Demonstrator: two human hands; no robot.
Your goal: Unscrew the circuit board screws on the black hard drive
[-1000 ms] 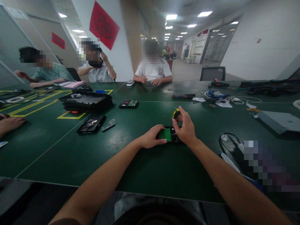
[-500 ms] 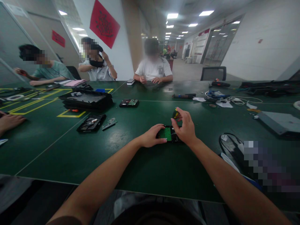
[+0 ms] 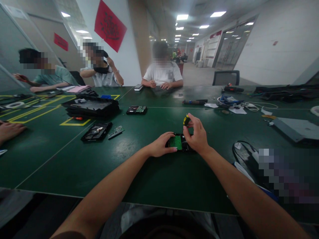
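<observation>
On the green table (image 3: 149,184), the wearer's left hand (image 3: 161,145) grips a black-cased device (image 3: 184,144), its green board (image 3: 175,142) facing up, while the right hand (image 3: 198,135) pinches a yellow-and-black screwdriver (image 3: 186,120) nearly upright over it. Farther off to the left, a loose circuit board (image 3: 116,132) lies beside an open black case (image 3: 92,135); across the table sits a person in a white shirt (image 3: 163,73).

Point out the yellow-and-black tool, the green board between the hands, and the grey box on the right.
Yellow-and-black tool (image 3: 186,120): head view, on its handle.
Green board (image 3: 175,142): head view, middle of its exposed face.
Grey box (image 3: 295,127): head view, on its top.
</observation>
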